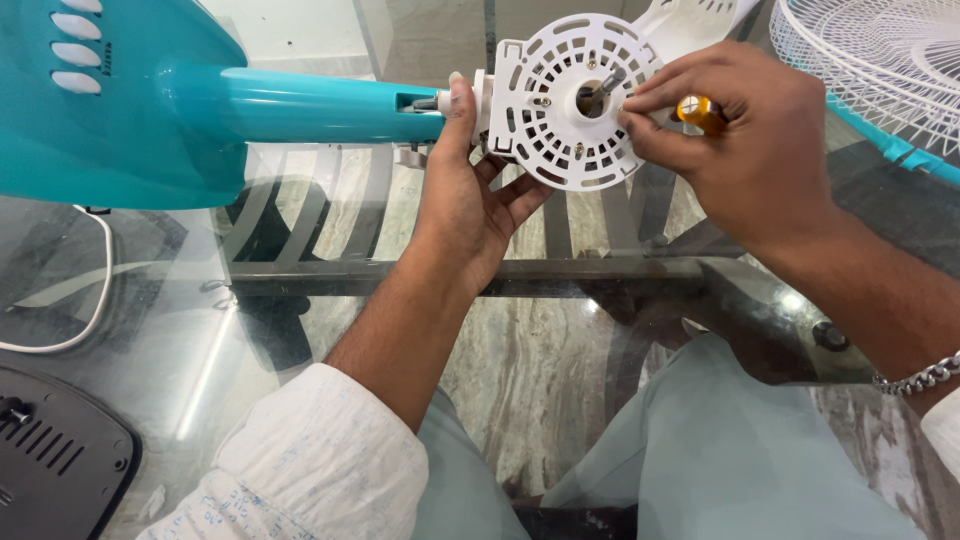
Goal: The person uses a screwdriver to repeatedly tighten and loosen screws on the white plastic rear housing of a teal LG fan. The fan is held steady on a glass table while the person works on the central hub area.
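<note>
The white slotted motor plate [572, 100] of a teal pedestal fan is lying sideways over the glass table [300, 330], joined to the fan's teal neck [320, 105], with its metal shaft [604, 88] sticking out of the centre. The left hand [470, 200] is cupping the plate from below, thumb pressing up at the joint between neck and plate, fingers spreading open behind the disc and partly hiding there. The right hand [745, 140] is closing around a screwdriver [700, 112]; only a bit of its amber handle is showing, and its tip is hidden behind the fingertips at the plate's right edge. A white wire fan guard [880, 70] is running off the top right corner. A dark slotted object [50, 460] is being cut off at bottom left.
</note>
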